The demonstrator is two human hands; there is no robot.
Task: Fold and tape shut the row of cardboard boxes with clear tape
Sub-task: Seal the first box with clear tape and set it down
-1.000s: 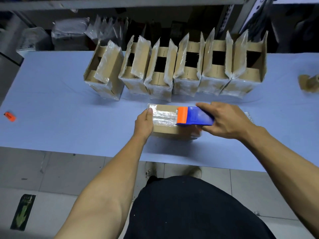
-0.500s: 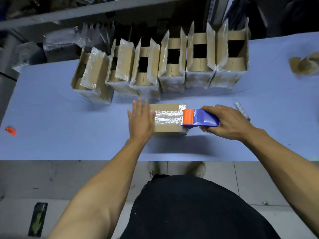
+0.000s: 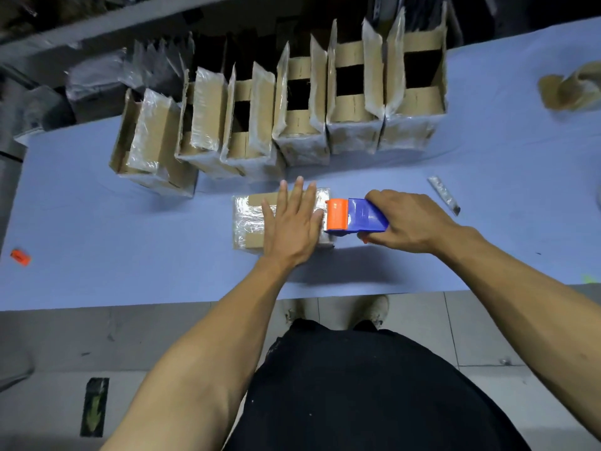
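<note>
A closed cardboard box (image 3: 248, 222) lies flat on the blue table (image 3: 97, 239), a strip of clear tape running along its top. My left hand (image 3: 294, 222) lies flat on the box's right half with straight fingers, pressing the tape. My right hand (image 3: 409, 221) grips a blue and orange tape dispenser (image 3: 354, 216) at the box's right end. Behind them stands a row of several open cardboard boxes (image 3: 292, 105) with flaps upright and plastic film on them.
A small grey cutter (image 3: 444, 195) lies right of my right hand. Crumpled brown tape or paper (image 3: 572, 87) sits at the far right. A small orange item (image 3: 20, 257) lies near the table's left edge. Wrapped bundles (image 3: 94, 89) pile behind the row.
My left hand has slid right along the box top, from its left end onto its right half. The dispenser has moved right, off the box's right end.
</note>
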